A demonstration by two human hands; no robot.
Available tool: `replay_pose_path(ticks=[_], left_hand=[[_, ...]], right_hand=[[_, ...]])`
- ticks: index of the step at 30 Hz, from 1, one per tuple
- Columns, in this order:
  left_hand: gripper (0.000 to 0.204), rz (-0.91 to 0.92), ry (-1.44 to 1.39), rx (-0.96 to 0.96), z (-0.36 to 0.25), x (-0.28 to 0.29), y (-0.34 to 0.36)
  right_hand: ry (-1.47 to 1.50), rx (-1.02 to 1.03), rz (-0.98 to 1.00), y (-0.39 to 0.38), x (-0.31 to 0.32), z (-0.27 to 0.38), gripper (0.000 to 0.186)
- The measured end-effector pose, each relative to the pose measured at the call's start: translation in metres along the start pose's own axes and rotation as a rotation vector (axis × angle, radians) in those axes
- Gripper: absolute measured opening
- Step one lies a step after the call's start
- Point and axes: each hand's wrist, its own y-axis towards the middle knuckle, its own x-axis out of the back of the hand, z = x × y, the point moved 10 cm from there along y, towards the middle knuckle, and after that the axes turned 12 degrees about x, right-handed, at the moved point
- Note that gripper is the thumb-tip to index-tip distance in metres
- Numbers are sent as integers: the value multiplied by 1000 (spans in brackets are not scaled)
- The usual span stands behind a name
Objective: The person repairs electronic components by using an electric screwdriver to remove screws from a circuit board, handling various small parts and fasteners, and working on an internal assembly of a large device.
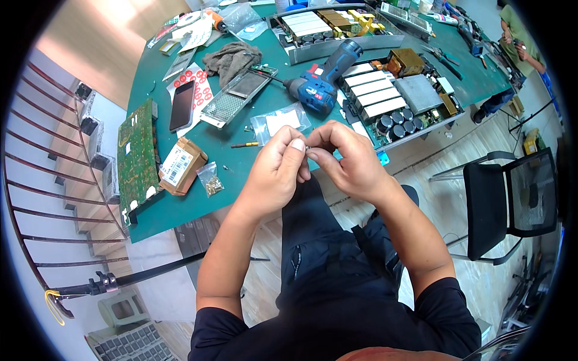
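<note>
In front of the table edge, my left hand (274, 171) and my right hand (352, 159) meet with fingertips pinched together. Between them shows a tiny metal piece (307, 148), too small and covered to name. Just beyond lies a clear plastic bag (282, 122) with a white paper in it. Left of that is a short brown-handled tool (244, 145). A blue cordless drill (316, 87) rests behind my hands, beside an open electronics chassis (397, 96) with white blocks, black capacitors and a finned heatsink.
The green table (232, 165) also bears a perforated metal plate (235, 96), grey cloth (232, 60), phone (182, 105), cardboard box (180, 165), bag of small brass-coloured parts (211, 180), large circuit board (137, 156) and second chassis (337, 30). Right are pliers (444, 60), a black chair (486, 207) and another person (521, 42).
</note>
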Motion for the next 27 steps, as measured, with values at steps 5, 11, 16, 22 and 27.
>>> replay_pose_path(ticks=[5,11,16,22,27], left_hand=[[29,-94,174,-108,-9,4,-3],[34,-107,159,-67,0,3,1],[21,30,-202,78,17,-2,-3],[21,64,-210,152,33,2,-6],[22,81,-219,158,32,-9,-8]], right_hand=[[-128,83,-32,1,3,7,15],[-122,88,-76,-6,7,3,14],[-131,165,-140,-14,6,9,17],[-152,222,-144,-25,3,9,19],[-128,201,-158,-29,7,7,19]])
